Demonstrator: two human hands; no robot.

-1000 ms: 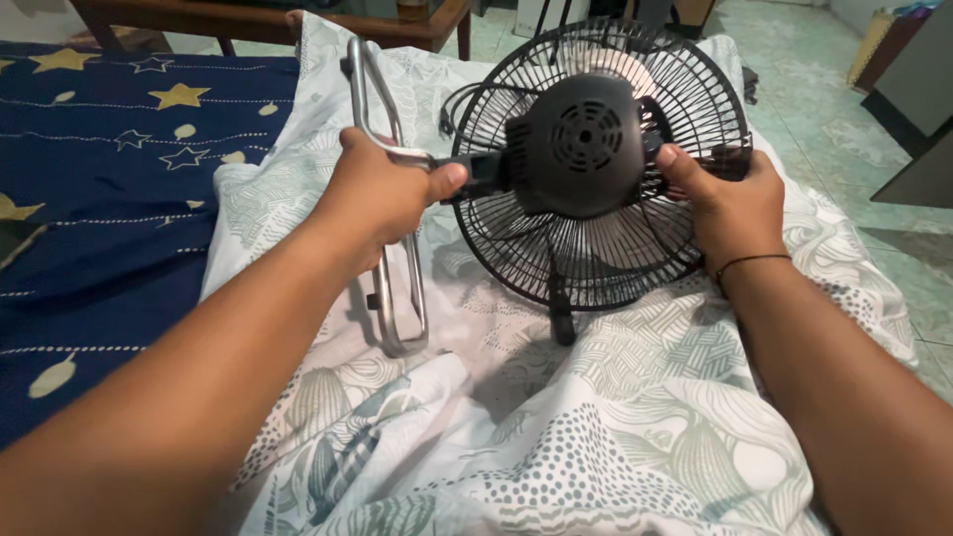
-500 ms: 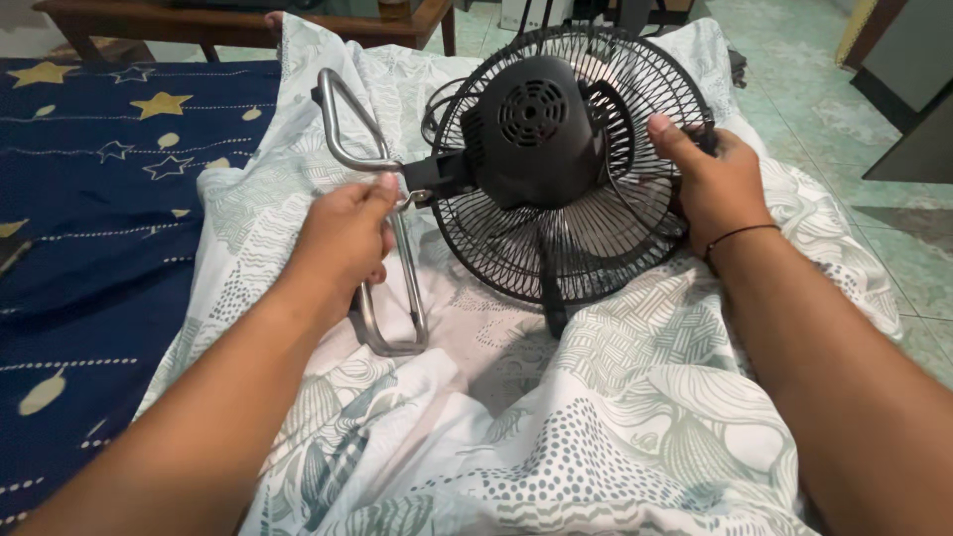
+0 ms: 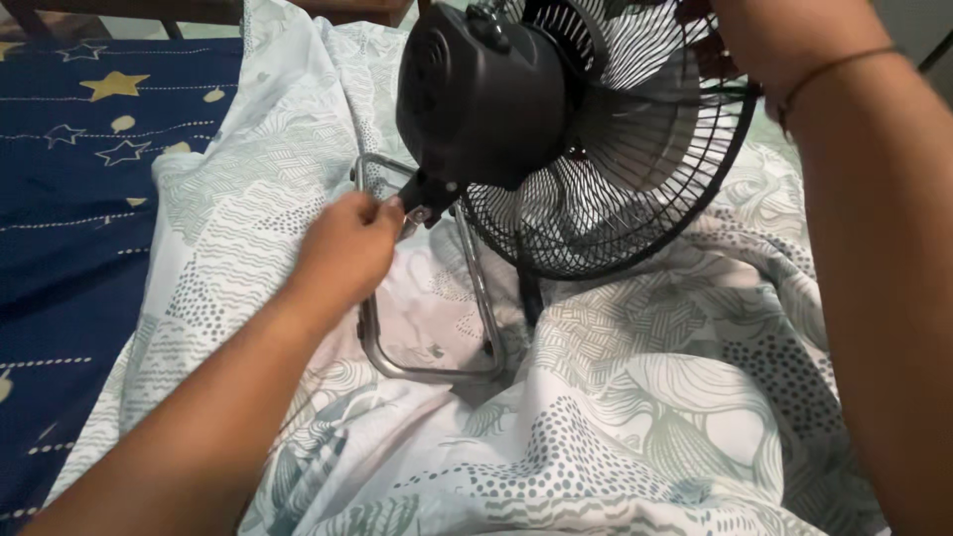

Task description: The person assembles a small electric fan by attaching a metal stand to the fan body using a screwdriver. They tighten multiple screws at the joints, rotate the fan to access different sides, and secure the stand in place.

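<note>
Black and round, the fan (image 3: 556, 129) was tipped up over a leaf-patterned sheet (image 3: 635, 417), seemingly so its side joint could be reached. The left hand (image 3: 342, 248) was curled loosely, fingertips pinching the small fitting where the metal stand (image 3: 476, 298) met the motor housing; the stand's base rested on the sheet. The right hand (image 3: 764, 35) gripped the cage's upper rim, arm reaching steeply over, steadying it. A blue star-printed cloth (image 3: 69, 189) lay left.

We see the fan (image 3: 556, 129) above the patterned sheet (image 3: 635, 417), its metal stand (image 3: 427, 372) resting on the sheet below-left. Our left hand (image 3: 342, 248) touches the stand's joint; the starred blanket (image 3: 69, 199) lies left.
</note>
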